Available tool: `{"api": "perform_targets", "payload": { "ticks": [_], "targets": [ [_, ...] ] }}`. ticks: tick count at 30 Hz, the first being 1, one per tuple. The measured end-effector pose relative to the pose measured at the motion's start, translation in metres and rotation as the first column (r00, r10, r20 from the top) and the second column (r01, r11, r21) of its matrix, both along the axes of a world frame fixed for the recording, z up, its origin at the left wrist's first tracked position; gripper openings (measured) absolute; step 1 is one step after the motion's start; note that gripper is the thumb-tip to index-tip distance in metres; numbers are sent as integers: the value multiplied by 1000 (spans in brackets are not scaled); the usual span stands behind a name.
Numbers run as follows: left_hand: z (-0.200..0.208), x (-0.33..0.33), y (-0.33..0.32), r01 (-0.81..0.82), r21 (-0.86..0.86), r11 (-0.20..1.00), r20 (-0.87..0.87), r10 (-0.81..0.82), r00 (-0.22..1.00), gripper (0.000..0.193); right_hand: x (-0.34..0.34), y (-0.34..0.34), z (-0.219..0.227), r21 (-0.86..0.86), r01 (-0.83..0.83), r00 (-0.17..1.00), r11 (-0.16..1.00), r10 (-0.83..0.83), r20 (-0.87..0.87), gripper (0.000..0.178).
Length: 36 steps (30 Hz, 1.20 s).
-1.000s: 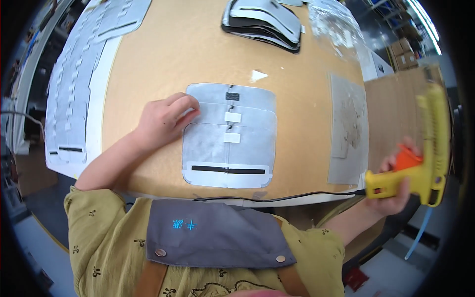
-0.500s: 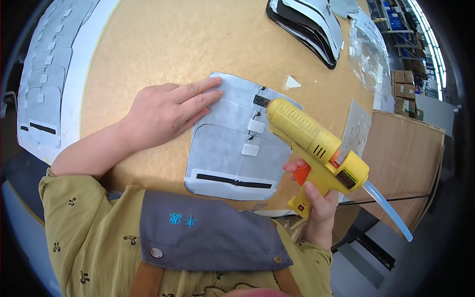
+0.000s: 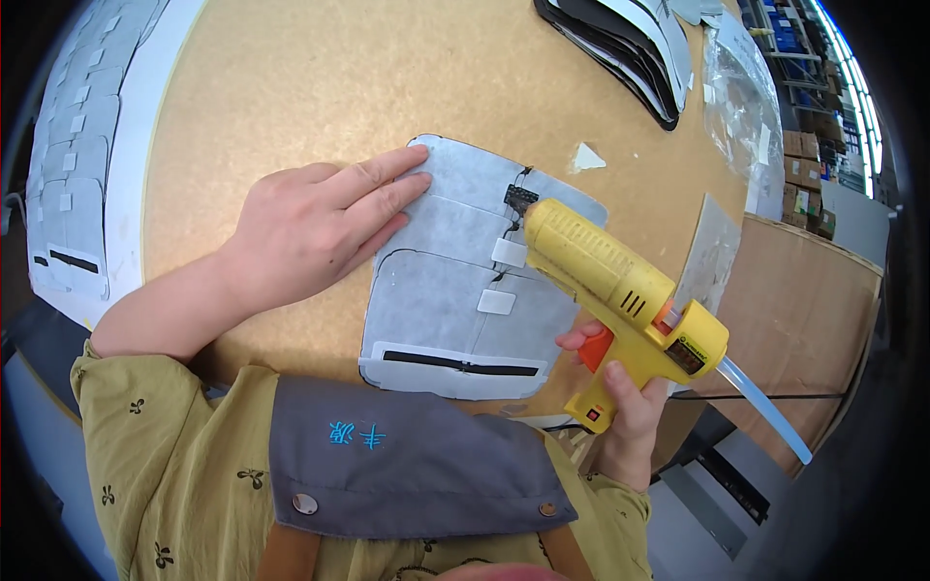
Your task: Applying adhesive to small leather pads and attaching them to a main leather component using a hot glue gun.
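A pale grey fabric panel (image 3: 436, 305) lies on the table in front of me, with small white tabs, a black strip near its near edge and a small black patch (image 3: 521, 197) toward its far side. My left hand (image 3: 315, 218) lies flat, fingers stretched, its fingertips resting on the panel's far left edge. My right hand (image 3: 630, 402) is wrapped round the handle of a yellow glue gun (image 3: 610, 266) with an orange trigger. The gun's nozzle points at the black patch; whether it touches cannot be made out. A translucent glue stick (image 3: 765, 409) sticks out of its back end.
A stack of black and grey panels (image 3: 630, 58) lies at the far right, near clear plastic film (image 3: 741, 107). A white scrap (image 3: 588, 157) sits beyond the panel. More grey panels (image 3: 73, 194) line the left side. A wooden board (image 3: 804, 300) stands right of the table (image 3: 291, 87).
The gun's nozzle has shifted slightly relative to the black patch, exposing more of its dark tip. The whole view has shifted a little. My left hand stays on the panel's edge.
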<state>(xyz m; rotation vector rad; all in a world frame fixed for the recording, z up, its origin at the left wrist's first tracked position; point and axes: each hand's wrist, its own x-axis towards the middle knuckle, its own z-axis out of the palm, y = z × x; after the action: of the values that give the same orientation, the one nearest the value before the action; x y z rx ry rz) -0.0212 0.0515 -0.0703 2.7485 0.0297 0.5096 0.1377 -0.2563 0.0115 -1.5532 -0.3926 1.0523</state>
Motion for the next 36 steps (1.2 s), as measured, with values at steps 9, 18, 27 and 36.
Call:
{"api": "perform_targets", "payload": {
  "ticks": [9,18,27,36],
  "targets": [
    [0,1,1,10,-16,1000,-6,-10,1000,41,-12,10,-1,-109,188,978,976,-175,118,51],
    [2,1,1,14,-32,999,-13,-14,1000,41,-4,-1,-8,49,56,998,997,-57,1,47],
    [2,1,1,12,-40,999,-8,-12,1000,40,-3,-2,-11,35,83,996,996,-82,-22,49],
    [2,2,1,14,-35,999,-14,-15,1000,40,-3,0,-14,36,121,993,992,-120,-12,49]
  ]
}}
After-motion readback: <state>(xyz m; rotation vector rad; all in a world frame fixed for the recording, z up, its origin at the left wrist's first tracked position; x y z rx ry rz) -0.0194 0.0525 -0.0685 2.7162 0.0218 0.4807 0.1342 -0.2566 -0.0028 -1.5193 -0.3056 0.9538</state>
